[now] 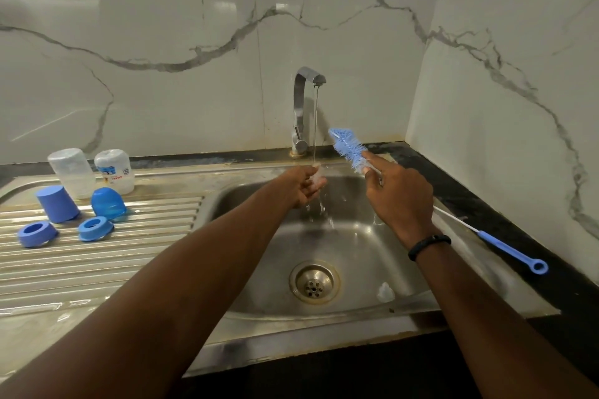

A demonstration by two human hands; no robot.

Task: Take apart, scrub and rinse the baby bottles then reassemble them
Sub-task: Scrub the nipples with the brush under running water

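My left hand (pixel 303 186) holds a small clear teat (pixel 316 174) under the running water from the tap (pixel 303 107). My right hand (pixel 397 196) grips a blue bottle brush (pixel 348 147) by its wire stem, bristles pointing up to the left of the hand and the blue handle (pixel 509 251) trailing out to the right. Two clear bottles (pixel 73 172) (pixel 115 170) stand upside down on the drainboard. In front of them lie two blue caps (pixel 57 203) (pixel 108 204) and two blue collar rings (pixel 36 234) (pixel 94 228). Another clear teat (pixel 385 291) lies in the sink.
The steel sink basin (pixel 353 236) has a drain (pixel 314 282) at its middle. The ribbed drainboard (pixel 107 262) is on the left. A dark counter (pixel 486 204) runs along the right side, and marble wall tiles stand behind and to the right.
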